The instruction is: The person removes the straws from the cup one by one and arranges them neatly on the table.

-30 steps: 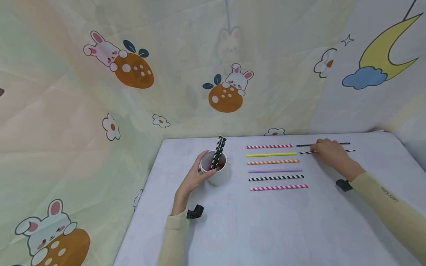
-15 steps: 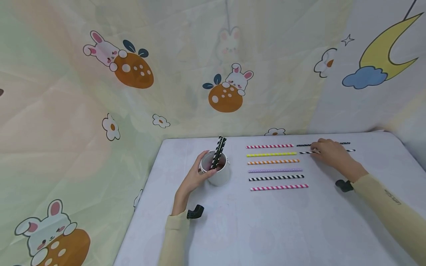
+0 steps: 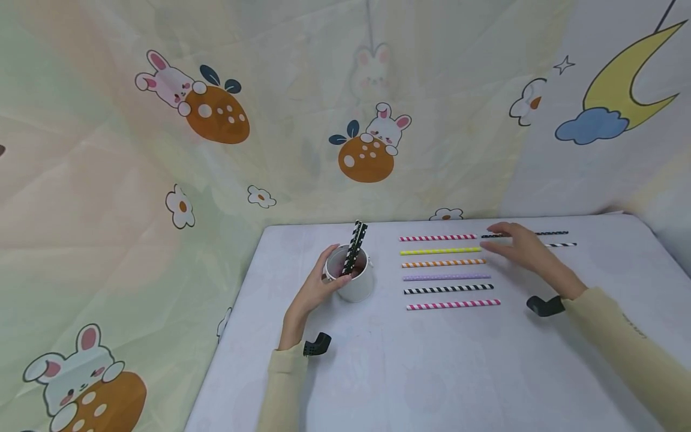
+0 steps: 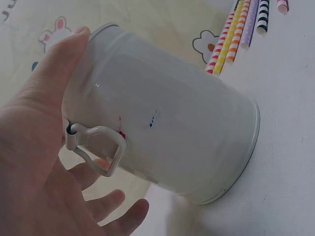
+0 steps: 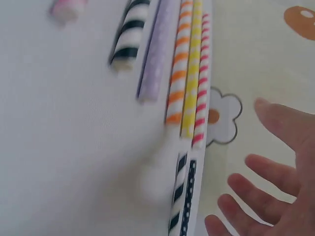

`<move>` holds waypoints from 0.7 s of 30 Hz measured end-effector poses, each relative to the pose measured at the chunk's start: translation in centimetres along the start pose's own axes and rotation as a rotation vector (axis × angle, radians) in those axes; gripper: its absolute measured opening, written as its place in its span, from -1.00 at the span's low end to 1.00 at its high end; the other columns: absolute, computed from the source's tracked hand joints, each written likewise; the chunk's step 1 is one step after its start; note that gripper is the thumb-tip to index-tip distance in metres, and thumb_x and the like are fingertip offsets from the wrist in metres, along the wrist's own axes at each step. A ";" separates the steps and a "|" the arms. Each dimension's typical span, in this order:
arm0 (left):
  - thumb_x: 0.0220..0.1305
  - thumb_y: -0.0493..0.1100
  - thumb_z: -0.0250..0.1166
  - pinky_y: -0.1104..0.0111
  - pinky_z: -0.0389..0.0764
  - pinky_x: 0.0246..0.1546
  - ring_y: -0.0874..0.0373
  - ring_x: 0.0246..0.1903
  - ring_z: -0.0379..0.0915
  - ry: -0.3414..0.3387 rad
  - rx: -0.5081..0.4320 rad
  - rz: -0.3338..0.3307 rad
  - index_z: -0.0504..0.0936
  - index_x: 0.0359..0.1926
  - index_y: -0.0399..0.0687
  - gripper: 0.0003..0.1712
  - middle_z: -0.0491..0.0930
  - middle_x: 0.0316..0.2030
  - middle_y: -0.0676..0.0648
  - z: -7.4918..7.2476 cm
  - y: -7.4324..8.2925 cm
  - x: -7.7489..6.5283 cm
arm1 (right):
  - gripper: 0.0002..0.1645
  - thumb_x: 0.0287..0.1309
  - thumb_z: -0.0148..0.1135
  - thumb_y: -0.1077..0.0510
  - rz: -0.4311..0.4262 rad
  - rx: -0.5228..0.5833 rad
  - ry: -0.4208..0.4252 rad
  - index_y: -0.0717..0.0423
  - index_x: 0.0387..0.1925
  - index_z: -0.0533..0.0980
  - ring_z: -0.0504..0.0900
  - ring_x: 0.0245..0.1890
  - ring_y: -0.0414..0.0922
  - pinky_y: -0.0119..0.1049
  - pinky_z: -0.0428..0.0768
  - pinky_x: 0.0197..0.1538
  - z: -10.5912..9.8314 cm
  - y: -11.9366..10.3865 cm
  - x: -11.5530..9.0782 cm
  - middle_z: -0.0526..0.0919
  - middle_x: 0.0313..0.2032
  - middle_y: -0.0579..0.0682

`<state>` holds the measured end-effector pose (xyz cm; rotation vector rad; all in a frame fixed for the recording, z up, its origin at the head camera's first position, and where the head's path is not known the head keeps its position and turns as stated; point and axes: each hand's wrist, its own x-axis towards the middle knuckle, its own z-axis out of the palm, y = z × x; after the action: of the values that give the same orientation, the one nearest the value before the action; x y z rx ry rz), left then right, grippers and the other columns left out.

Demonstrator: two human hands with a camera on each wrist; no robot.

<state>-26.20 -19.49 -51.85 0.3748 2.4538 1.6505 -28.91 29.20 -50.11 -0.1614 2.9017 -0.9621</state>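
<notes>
My left hand (image 3: pixel 313 291) holds a small white bucket (image 3: pixel 357 289) by its upper side, thumb and fingers spread around the rim. In the left wrist view, a wire loop (image 4: pixel 106 142) hangs from the bucket's lug. A few black straws with white marks (image 3: pixel 353 249) lean inside the bucket. My right hand (image 3: pixel 526 249) hovers with fingers apart, holding nothing. Below it lie a black dotted paper straw (image 3: pixel 552 233) and a black-and-white striped straw (image 3: pixel 561 245), partly hidden by the hand in the head view but plain in the right wrist view.
Left of my right hand, straws lie in a parallel column: red-striped (image 3: pixel 437 238), yellow (image 3: pixel 439 251), orange-striped (image 3: pixel 442 263), purple (image 3: pixel 446 277), black-striped (image 3: pixel 448 289) and pink-striped (image 3: pixel 453 305). A printed cloth (image 3: pixel 302 150) rises behind the white tabletop (image 3: pixel 405 372).
My right hand has let go of the black-and-white striped straw, spread its fingers and moved slightly left. The left hand and bucket stay in place.
</notes>
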 end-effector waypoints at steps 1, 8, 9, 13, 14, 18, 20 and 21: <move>0.23 0.02 0.44 -0.11 0.20 0.42 -0.04 0.41 0.20 -0.002 -0.001 -0.003 0.12 0.48 0.55 -0.07 0.26 0.42 -0.08 0.0 0.0 0.0 | -0.06 0.33 0.14 -0.34 0.006 0.024 0.011 0.30 0.39 0.29 0.26 0.34 0.38 0.38 0.33 0.27 0.1 -0.3 0.0 0.30 0.36 0.42; 0.24 0.02 0.43 -0.15 0.17 0.43 -0.07 0.43 0.15 -0.009 -0.008 -0.007 0.10 0.50 0.51 -0.06 0.22 0.45 -0.10 -0.1 0.0 0.1 | -0.07 0.33 0.20 -0.27 -0.017 0.251 0.039 0.19 0.48 0.19 0.28 0.40 0.31 0.35 0.32 0.33 1.4 -2.2 0.2 0.28 0.43 0.31; 0.23 0.03 0.44 -0.15 0.17 0.43 -0.06 0.44 0.15 -0.008 -0.007 -0.009 0.10 0.49 0.52 -0.06 0.22 0.45 -0.09 -0.1 0.0 0.1 | -0.07 0.33 0.20 -0.27 -0.022 0.283 0.032 0.17 0.49 0.18 0.29 0.41 0.30 0.34 0.31 0.34 1.6 -2.5 0.2 0.28 0.43 0.30; 0.20 0.09 0.45 -0.16 0.19 0.42 -0.05 0.44 0.15 -0.004 -0.004 -0.010 0.10 0.48 0.59 -0.05 0.22 0.44 -0.06 0.0 0.0 0.0 | -0.11 0.36 0.18 -0.23 -0.019 0.398 0.006 0.12 0.50 0.16 0.33 0.40 0.25 0.23 0.39 0.35 2.6 -4.1 0.0 0.31 0.43 0.26; 0.19 0.10 0.46 -0.17 0.19 0.42 -0.05 0.44 0.16 -0.002 -0.002 -0.008 0.11 0.47 0.60 -0.05 0.22 0.45 -0.06 0.0 -0.1 0.0 | -0.12 0.38 0.17 -0.23 -0.024 0.421 -0.002 0.12 0.51 0.16 0.34 0.40 0.23 0.18 0.42 0.34 2.9 -4.6 0.0 0.32 0.43 0.25; 0.18 0.14 0.46 -0.17 0.19 0.41 -0.06 0.43 0.17 0.002 0.003 0.000 0.12 0.48 0.56 -0.04 0.24 0.44 -0.06 0.0 -0.1 0.0 | -0.14 0.37 0.16 -0.26 -0.027 0.495 -0.024 0.04 0.51 0.16 0.38 0.40 0.15 -0.12 0.57 0.26 3.8 -6.3 0.1 0.34 0.43 0.18; 0.18 0.13 0.46 -0.18 0.20 0.41 -0.06 0.43 0.17 0.001 0.000 -0.002 0.11 0.49 0.54 -0.04 0.23 0.44 -0.06 0.0 -0.1 0.0 | -0.14 0.37 0.16 -0.25 -0.038 0.525 -0.035 0.00 0.52 0.16 0.37 0.41 0.12 -0.20 0.59 0.24 4.3 -7.1 0.2 0.33 0.45 0.16; 0.19 0.12 0.46 -0.18 0.21 0.41 -0.06 0.44 0.17 -0.002 -0.005 -0.007 0.11 0.49 0.54 -0.04 0.23 0.44 -0.07 0.0 -0.1 0.1 | -0.13 0.36 0.17 -0.26 -0.041 0.537 -0.036 -0.01 0.52 0.16 0.36 0.42 0.11 -0.22 0.59 0.24 4.5 -7.5 0.3 0.33 0.45 0.15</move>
<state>-26.25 -19.46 -51.91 0.3670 2.4466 1.6528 -28.12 20.53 -49.19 -0.1955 2.5010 -1.6726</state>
